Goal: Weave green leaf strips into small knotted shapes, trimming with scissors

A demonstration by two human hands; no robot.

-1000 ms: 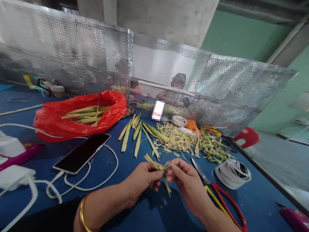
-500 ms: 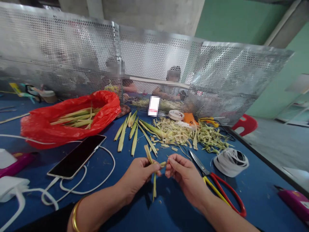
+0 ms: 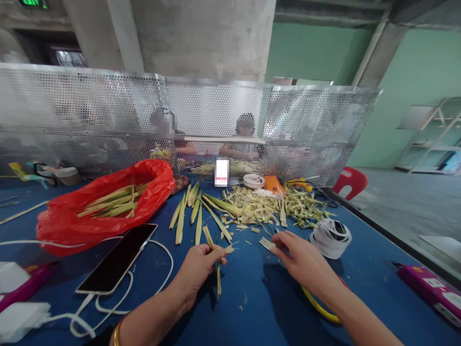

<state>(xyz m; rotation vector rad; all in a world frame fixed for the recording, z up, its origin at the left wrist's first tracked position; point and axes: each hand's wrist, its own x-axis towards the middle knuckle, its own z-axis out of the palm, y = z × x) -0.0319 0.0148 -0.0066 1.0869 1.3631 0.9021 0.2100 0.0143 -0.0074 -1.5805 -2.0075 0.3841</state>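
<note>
My left hand (image 3: 199,266) is closed around a folded green-yellow leaf strip (image 3: 217,269) whose ends stick out above and below the fist. My right hand (image 3: 301,258) reaches forward over the blue table (image 3: 252,307) and pinches a small pale leaf scrap (image 3: 267,243) at its fingertips. Under my right wrist lie scissors (image 3: 319,307), only a yellow handle loop showing. Several loose leaf strips (image 3: 196,214) lie just beyond my left hand.
A red plastic bag (image 3: 104,204) holds more leaf strips at left. A phone (image 3: 117,257) with white cable lies beside it. A heap of leaf trimmings (image 3: 273,206), a white coil (image 3: 330,235) and a perforated metal screen (image 3: 216,125) are ahead; people sit behind the screen.
My right hand has let go of the strip and moved right and forward with a small scrap. The left hand keeps the strip. The camera has tilted up.
</note>
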